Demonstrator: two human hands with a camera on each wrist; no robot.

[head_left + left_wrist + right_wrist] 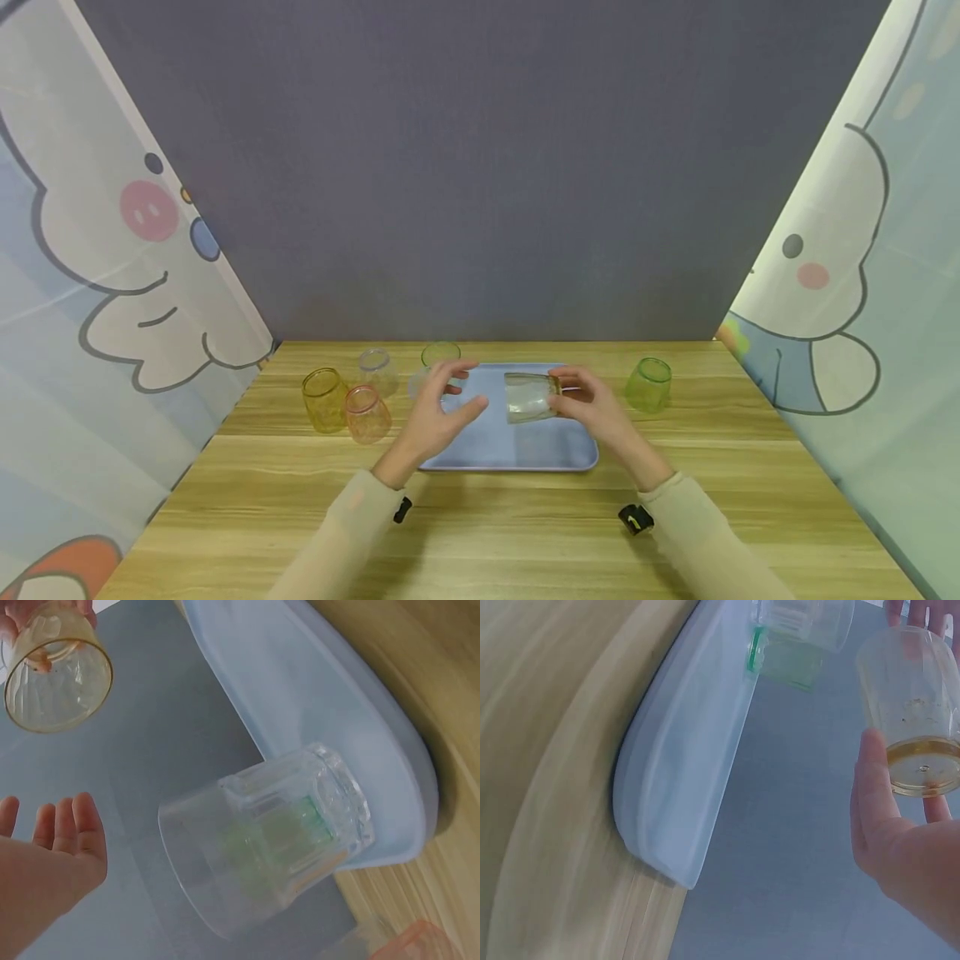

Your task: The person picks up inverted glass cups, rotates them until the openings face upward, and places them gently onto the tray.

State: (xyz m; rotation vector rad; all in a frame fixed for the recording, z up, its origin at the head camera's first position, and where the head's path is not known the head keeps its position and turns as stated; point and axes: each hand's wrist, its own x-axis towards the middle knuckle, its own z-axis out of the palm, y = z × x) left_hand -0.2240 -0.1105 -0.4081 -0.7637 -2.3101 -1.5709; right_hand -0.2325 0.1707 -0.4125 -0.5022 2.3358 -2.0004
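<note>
Right hand (592, 404): thumb and fingers pinch the base end of an amber-tinted glass tumbler, in the air over the tray.
Amber-tinted tumbler (528, 397): tipped on its side, its mouth toward the left hand and its base in the right hand's fingers; the right wrist view shows a darker amber tone at the base.
Left hand (438, 408): holds nothing; fingers spread, thumb apart, facing the tumbler's mouth without touching it.
Light blue tray (517, 454): lies on the table beneath both hands.
Clear tumbler (199, 855): stands on the left part of the tray; the left hand partly hides it in the head view.
Green-rimmed tumbler (440, 353): just behind the clear one, near the tray's far left corner; I cannot tell whether it is on the tray.
Left cluster: a yellow tumbler (324, 402), a pink tumbler (367, 417) and a pale lavender tumbler (378, 372) stand close together left of the tray.
Green tumbler (649, 385): stands alone on the table, right of the tray.
Table (517, 533): wood-grained, with a dark grey panel (487, 167) behind it.
Cartoon-print curtains: hang at both sides.
</note>
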